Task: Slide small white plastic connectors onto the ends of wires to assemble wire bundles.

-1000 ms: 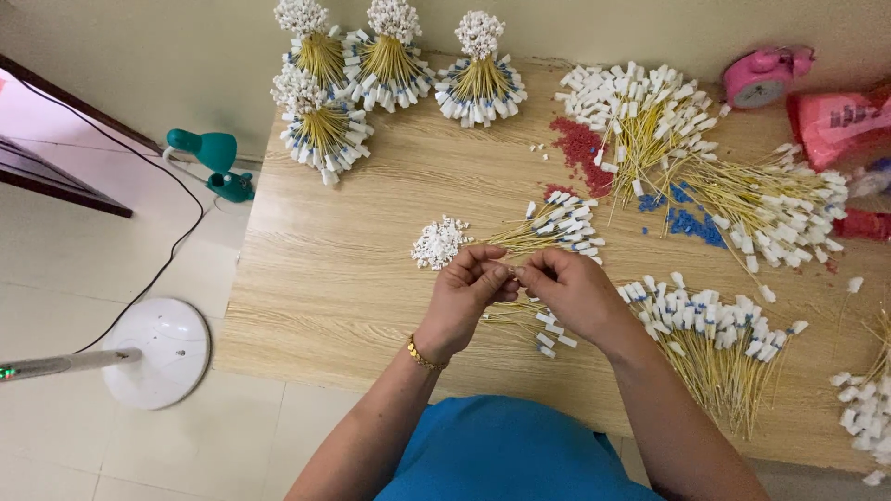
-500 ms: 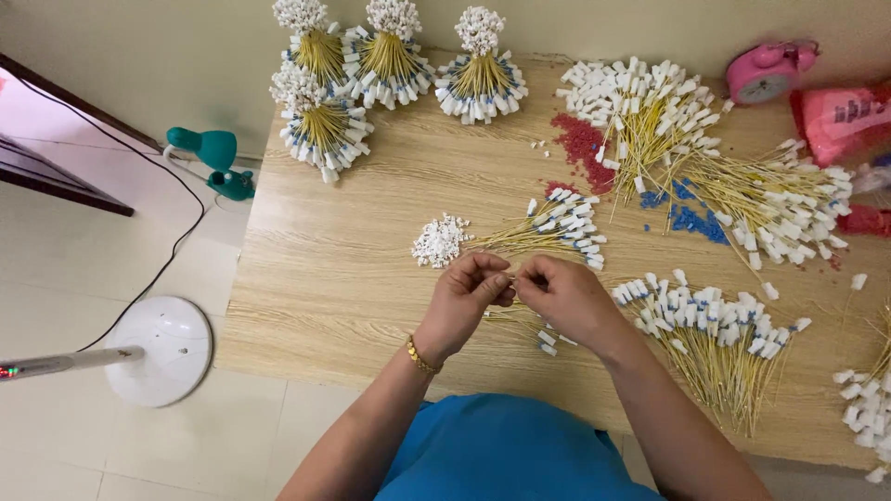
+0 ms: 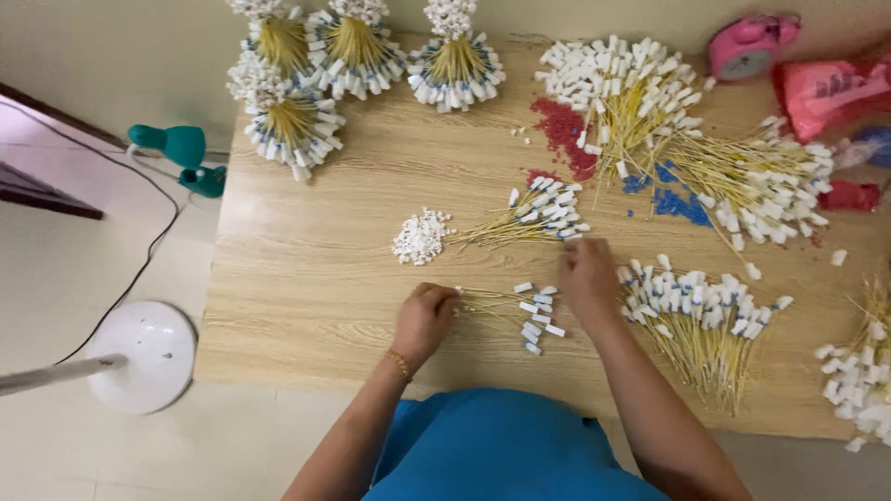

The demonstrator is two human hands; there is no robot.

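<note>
Left hand (image 3: 424,320) pinching small stick bundle (image 3: 506,311) at bare ends, centre frame. Right hand (image 3: 587,278) flat, loose, reaching toward right pile (image 3: 701,315), gripping nothing. Sticks look light, thin, snappable; hold shafts, not white tips.

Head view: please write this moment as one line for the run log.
left hand: grips small stick bundle | right hand: rests beside loose stick pile | surface: wooden table

A light wooden bench (image 3: 306,278) stands against a pale wall (image 3: 121,56). Beige tiled floor (image 3: 56,250) carries a white fan base (image 3: 144,353) and black cable (image 3: 148,260).
</note>
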